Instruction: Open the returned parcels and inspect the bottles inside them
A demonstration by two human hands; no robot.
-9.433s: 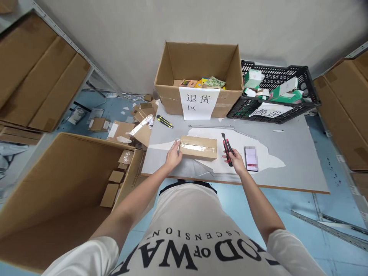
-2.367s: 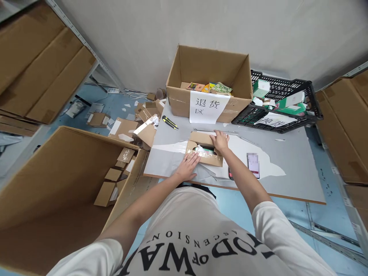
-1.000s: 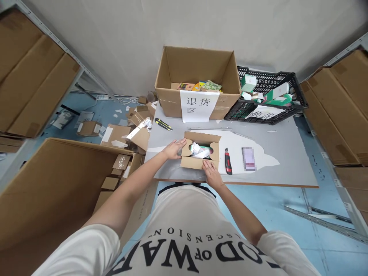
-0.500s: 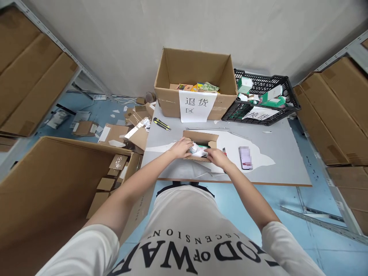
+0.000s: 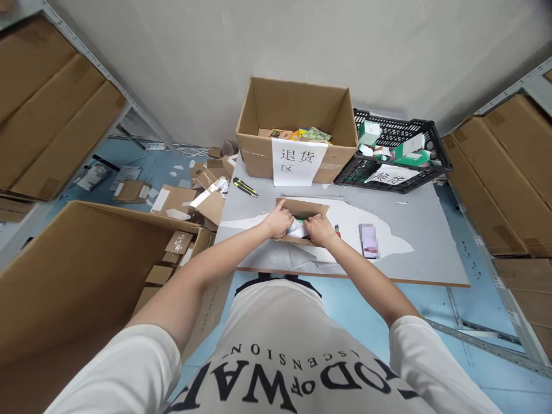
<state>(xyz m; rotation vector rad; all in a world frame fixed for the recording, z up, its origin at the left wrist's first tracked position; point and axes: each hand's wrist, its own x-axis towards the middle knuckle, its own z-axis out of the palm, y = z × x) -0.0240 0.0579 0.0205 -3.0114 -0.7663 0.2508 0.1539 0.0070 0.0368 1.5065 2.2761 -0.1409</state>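
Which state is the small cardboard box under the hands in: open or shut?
Open: the small cardboard box has its flap raised, both hands reaching inside.

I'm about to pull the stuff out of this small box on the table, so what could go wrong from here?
1. The red knife lies right beside the right hand; whether its blade is out cannot be seen, so a sideways move might catch it.
2. The phone sits near that elbow's path and could be knocked.
3. The small box is near the table edge; tugging the white paper with both hands, left hand included, may drag it off.
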